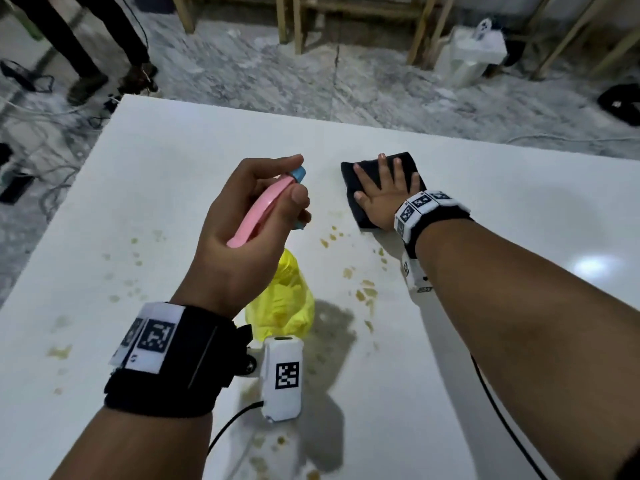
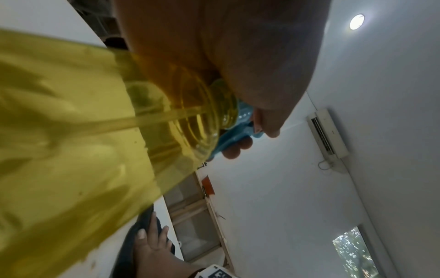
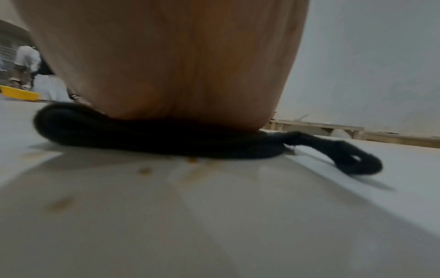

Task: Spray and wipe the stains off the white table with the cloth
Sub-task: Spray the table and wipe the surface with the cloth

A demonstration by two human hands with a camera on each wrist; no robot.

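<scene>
- From the head camera, we see a left hand curled round the pink and blue trigger head of a spray bottle, its translucent yellow body hanging below the wrist, above the white table. The right hand lies flat with fingers spread on a folded black cloth, which rests on the table's far middle, well beyond the bottle. Yellowish-brown stains speckle the surface between and beneath the two arms, with fainter ones toward the left edge. Both wrists wear black bands with white coded tags. Past the far left corner, a person's dark trouser legs stand on the marbled floor.
- From the left wrist, we look up along the spray bottle: clear yellow plastic, a dip tube running to its ribbed neck, where the left hand wraps the blue collar. Lower down, the right hand rests spread on the dark cloth.
- From the right wrist, we see the heel of the right hand pressing on the cloth, a thick dark fold with one looped corner trailing right. Small brown stains dot the table just before it; the fingers are hidden here.
</scene>
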